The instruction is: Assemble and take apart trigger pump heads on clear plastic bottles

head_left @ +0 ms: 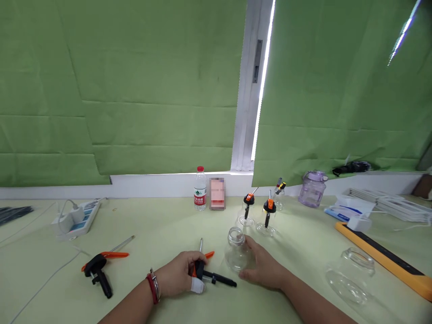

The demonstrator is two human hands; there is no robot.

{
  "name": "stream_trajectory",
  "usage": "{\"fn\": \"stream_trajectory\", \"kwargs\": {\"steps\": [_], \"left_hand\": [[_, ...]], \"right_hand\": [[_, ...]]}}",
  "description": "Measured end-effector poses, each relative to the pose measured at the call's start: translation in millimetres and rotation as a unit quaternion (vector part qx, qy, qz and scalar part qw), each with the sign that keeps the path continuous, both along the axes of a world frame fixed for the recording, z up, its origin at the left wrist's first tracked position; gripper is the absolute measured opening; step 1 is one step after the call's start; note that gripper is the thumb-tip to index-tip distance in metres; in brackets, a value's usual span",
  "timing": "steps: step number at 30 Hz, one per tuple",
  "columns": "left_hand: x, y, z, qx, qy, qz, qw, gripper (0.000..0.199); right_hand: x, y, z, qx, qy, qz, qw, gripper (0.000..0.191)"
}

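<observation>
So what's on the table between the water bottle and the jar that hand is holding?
Nothing: in the head view, bare table runs from the water bottle to the jar under the right hand. The pink card stands beside the bottle, off that line.

- A small clear glass jar [237,253] stands upright a little below the middle of the frame. Its round mouth is open and points up. It looks empty.
- A black pump tool [211,274] with an orange lever lies on its side just left of the jar. A thin metal rod sticks up from it.
</observation>
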State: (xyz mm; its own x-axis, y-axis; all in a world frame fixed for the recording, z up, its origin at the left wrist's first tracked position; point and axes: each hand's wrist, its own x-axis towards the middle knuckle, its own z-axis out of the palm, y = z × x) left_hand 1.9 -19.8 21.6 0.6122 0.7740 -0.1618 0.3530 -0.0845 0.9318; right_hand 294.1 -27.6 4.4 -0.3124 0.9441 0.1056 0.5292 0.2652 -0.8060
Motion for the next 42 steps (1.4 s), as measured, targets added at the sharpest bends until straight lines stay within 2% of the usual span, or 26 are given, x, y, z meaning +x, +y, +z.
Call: {"fn": "stream_trajectory", "kwargs": {"steps": [6,9,15,20,25,33,42], "left_hand": [[2,6,-4.5,-0.024,-0.057,0.102,0.993,0.041],[0,9,-3.4,-0.02,-0.071,0.153,0.985,0.04],[-4,14,-3.0,-0.026,-0.109,0.222,0.968,0.042],[-7,19,-7.9,-0.027,-0.129,0.226,0.965,0.044],[-8,20,-7.6,-0.032,-0.138,0.223,0.965,0.044],[-10,20,-11.1,-0.034,-0.139,0.218,0.965,0.044],[-12,24,-16.4,-0.031,-0.137,0.209,0.968,0.043]], "right_hand": [[5,5,0.4,0.001,0.078,-0.014,0.997,0.075],[10,9,-0.3,-0.021,0.111,-0.033,0.993,0.078],[21,16,-0.1,-0.031,0.101,-0.089,0.99,0.081],[36,22,-6.5,-0.042,0.123,-0.08,0.988,0.08],[47,27,-13.6,-0.054,0.175,-0.036,0.982,0.08],[50,23,-4.8,-0.055,0.22,-0.04,0.973,0.077],[58,25,-5.0,-0.074,0.229,-0.007,0.971,0.075]]}}
